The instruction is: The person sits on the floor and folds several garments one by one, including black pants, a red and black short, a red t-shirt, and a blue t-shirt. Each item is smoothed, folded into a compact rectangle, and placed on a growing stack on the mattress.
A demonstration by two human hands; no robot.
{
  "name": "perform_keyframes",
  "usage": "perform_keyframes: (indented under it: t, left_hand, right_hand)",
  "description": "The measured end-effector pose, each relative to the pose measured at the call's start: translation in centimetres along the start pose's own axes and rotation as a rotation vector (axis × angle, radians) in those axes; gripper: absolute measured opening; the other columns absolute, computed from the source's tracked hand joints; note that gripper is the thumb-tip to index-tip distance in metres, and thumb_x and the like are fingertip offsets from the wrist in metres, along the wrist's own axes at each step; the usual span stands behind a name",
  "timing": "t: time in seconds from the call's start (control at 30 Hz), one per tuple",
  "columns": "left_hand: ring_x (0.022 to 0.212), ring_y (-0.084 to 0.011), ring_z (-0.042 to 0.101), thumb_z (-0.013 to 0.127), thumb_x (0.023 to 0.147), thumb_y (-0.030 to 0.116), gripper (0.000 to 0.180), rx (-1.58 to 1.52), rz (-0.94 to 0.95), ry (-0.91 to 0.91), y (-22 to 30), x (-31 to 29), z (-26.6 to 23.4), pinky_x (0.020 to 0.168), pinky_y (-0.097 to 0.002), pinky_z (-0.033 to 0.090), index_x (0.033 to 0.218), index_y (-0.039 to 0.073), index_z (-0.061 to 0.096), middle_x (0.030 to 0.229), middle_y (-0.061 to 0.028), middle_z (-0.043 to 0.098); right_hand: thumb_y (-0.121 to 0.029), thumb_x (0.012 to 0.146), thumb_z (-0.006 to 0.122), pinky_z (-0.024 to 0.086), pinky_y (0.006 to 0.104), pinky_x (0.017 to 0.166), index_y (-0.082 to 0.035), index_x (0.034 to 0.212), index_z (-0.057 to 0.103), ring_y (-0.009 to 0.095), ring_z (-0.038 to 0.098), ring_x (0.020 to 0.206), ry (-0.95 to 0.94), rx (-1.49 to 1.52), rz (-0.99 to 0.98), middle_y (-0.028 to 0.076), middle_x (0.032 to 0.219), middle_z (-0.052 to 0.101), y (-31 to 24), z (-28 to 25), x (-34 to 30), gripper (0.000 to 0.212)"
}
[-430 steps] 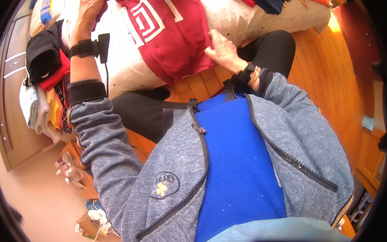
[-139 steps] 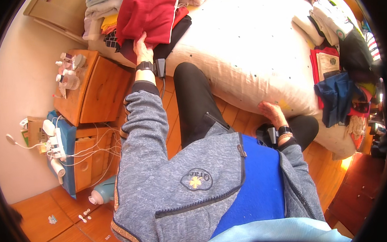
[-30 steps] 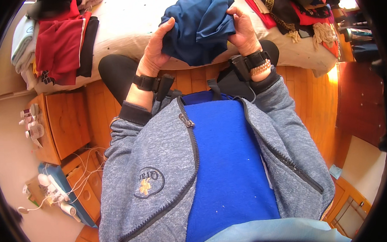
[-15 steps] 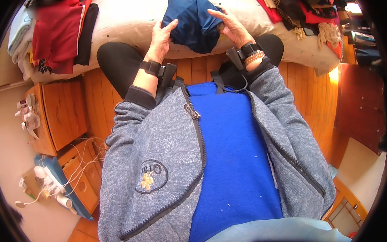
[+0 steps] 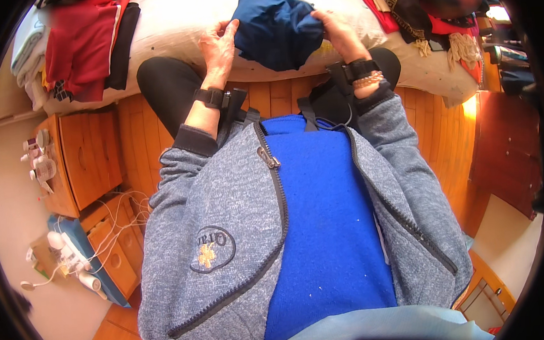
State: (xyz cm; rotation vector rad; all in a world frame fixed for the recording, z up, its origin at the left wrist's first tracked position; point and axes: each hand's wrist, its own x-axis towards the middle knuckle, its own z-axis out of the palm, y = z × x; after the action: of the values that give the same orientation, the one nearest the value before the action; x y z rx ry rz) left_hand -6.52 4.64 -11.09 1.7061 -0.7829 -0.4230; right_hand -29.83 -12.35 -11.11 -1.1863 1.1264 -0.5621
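Observation:
A crumpled dark blue garment of smooth, thin-looking fabric hangs over the near edge of the bed, between my two hands. What kind of garment it is, I cannot tell. My left hand is closed at its left edge, thumb and fingers pinched on the cloth. On the opposite side, my right hand grips the right edge, thumb uppermost, with its other fingers partly hidden. Folds bunch up in the middle of the fabric.
The pale bedsheet lies beneath the garment. Folded red clothing and a black piece are stacked at left; more clothes pile up at right. A wooden cabinet stands left, near white cables.
My hands have moved slightly apart, the right one outward to the right. The garment has shifted a little right and spread wider between them.

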Motion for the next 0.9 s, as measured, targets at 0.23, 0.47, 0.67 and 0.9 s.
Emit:
perform_keyframes:
  t: [0.23, 0.47, 0.67, 0.9]
  left_hand:
    - [0.116, -0.0234, 0.06, 0.081, 0.085, 0.033, 0.068, -0.146, 0.382, -0.396, 8.2, -2.3, 0.5, 0.098, -0.0394, 0.052, 0.139, 0.006, 0.049, 0.128, -0.0134, 0.059]
    - [0.102, -0.0181, 0.067, 0.059, 0.098, 0.013, 0.026, -0.552, 0.127, -0.331, 9.3, -2.0, 2.1, 0.091, -0.038, 0.057, 0.121, 0.0, 0.063, 0.113, -0.0075, 0.068]
    - [0.105, -0.0156, 0.067, 0.059, 0.099, 0.013, 0.026, -0.822, -0.031, -0.557, 11.5, -2.0, -2.3, 0.088, -0.0349, 0.056, 0.123, 0.005, 0.062, 0.107, -0.0053, 0.07]
    - [0.088, -0.0071, 0.059, 0.075, 0.09, 0.016, 0.027, -0.411, 0.228, -0.416, 11.9, -2.5, -0.2, 0.078, -0.0238, 0.048, 0.112, 0.003, 0.067, 0.092, 0.0012, 0.066]
  right_hand:
    - [-0.016, 0.1, 0.058, 0.056, 0.0343, 0.091, -0.004, 0.133, 0.053, 0.022, 0.067, 0.105, -0.608, 0.796, -0.03, 0.015, 0.119, 0.066, -8.7, 1.1, -6.2, 0.035]
    - [-0.005, 0.099, 0.054, 0.049, 0.0327, 0.102, 0.002, 0.138, 0.047, 0.019, 0.064, 0.112, -0.708, 0.576, -0.325, 0.013, 0.125, 0.064, -13.8, 5.0, -12.0, 0.041]
    - [-0.006, 0.095, 0.064, 0.05, 0.0284, 0.098, 0.004, 0.134, 0.051, 0.015, 0.065, 0.107, -0.53, 0.257, -0.577, 0.009, 0.117, 0.068, -15.2, 4.2, -13.4, 0.042]
    - [0.002, 0.095, 0.061, 0.054, 0.0246, 0.084, 0.007, 0.118, 0.063, 0.012, 0.067, 0.092, -0.431, 0.169, -0.726, 0.009, 0.105, 0.071, -15.0, 6.0, -13.7, 0.023]
